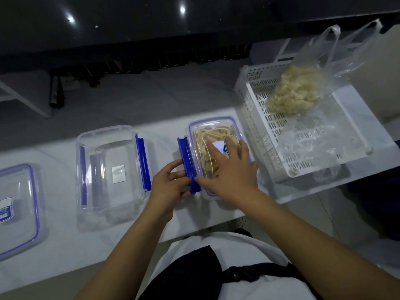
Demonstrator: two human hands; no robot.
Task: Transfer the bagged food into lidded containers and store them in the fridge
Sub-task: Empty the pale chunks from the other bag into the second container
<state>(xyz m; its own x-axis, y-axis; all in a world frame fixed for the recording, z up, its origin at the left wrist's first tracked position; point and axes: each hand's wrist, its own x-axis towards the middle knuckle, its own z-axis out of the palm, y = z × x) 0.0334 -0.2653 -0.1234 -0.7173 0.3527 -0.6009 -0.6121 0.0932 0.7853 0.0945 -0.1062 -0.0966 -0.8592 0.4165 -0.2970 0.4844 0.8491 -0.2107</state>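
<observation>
Three clear containers with blue trim sit in a row on the pale counter [65, 245]. Farthest left, a lidded container [17, 208] is cut off by the frame edge. Next comes an empty container [112, 169] with its blue side clips flipped out (a lid seems to rest on it). The left hand [171, 187] curls its fingers and thumb around the blue clip [188, 167] on the left side of the filled container [214, 152], which holds pale strips of food under its lid. The right hand [229, 169] lies flat on that lid, fingers spread and pressing down. Farthest right, a white perforated basket [270, 128] holds a clear plastic bag [303, 89] of pale food.
</observation>
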